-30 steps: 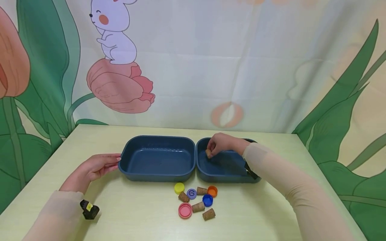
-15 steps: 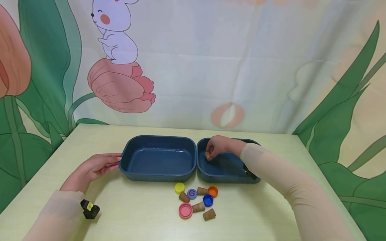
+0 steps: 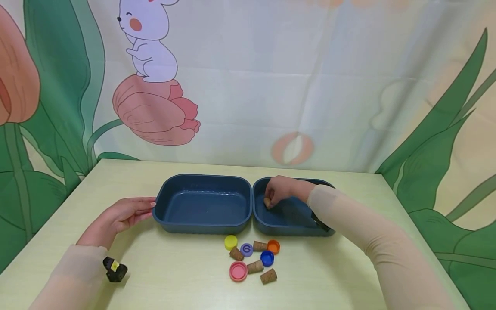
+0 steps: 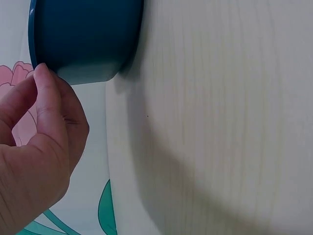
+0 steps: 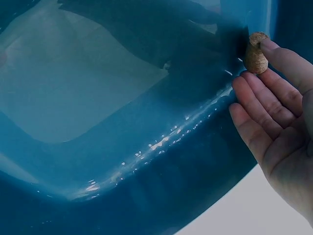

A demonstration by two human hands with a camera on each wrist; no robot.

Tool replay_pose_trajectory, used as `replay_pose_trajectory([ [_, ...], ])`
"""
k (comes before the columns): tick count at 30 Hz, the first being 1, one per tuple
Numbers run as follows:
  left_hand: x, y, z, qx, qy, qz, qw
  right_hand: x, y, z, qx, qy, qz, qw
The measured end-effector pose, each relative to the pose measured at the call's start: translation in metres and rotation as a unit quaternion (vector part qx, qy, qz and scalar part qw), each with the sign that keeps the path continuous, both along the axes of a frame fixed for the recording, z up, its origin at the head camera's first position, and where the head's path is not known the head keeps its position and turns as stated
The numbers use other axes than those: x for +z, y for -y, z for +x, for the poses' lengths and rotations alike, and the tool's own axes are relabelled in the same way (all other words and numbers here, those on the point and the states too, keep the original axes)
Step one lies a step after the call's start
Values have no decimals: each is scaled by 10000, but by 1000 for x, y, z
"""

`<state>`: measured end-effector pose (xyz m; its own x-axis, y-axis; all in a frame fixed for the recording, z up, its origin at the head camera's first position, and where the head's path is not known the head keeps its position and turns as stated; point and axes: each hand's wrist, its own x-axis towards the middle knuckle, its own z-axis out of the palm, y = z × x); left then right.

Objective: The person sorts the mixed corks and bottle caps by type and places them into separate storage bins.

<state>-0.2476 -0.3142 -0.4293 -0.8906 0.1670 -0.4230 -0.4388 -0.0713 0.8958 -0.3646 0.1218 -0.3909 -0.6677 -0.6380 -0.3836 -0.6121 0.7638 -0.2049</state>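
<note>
My right hand (image 3: 282, 189) reaches inside the right dark blue bin (image 3: 290, 230) and pinches a cork (image 3: 268, 202) between thumb and fingers. In the right wrist view that cork (image 5: 256, 54) stands near the bin's wall, partly covered by a fingertip. My left hand (image 3: 129, 214) touches the outer left end of the left dark blue bin (image 3: 201, 229), fingers mostly straight. The left wrist view has its fingertips at that bin's edge (image 4: 88, 44). The left bin's floor shows nothing on it.
In front of the bins lie several corks (image 3: 268, 276) and bottle caps: yellow (image 3: 230, 242), purple (image 3: 246, 249), orange (image 3: 273, 246), blue (image 3: 267, 258) and pink (image 3: 238, 271). A printed curtain (image 3: 248, 107) hangs behind the table.
My right hand has lowered slightly within the right bin, the cork still pinched. My left hand stays at the left bin.
</note>
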Motion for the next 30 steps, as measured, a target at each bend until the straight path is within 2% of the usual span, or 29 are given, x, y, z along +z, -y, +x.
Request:
replay_pose_trajectory([
  [21,-1,-1,2,-1,-64,-14,10000,-4,0,1,112,-7,116,9999],
  [30,1,0,1,23,-63,-6,10000,1,-3,3,59,-133,148,9998],
])
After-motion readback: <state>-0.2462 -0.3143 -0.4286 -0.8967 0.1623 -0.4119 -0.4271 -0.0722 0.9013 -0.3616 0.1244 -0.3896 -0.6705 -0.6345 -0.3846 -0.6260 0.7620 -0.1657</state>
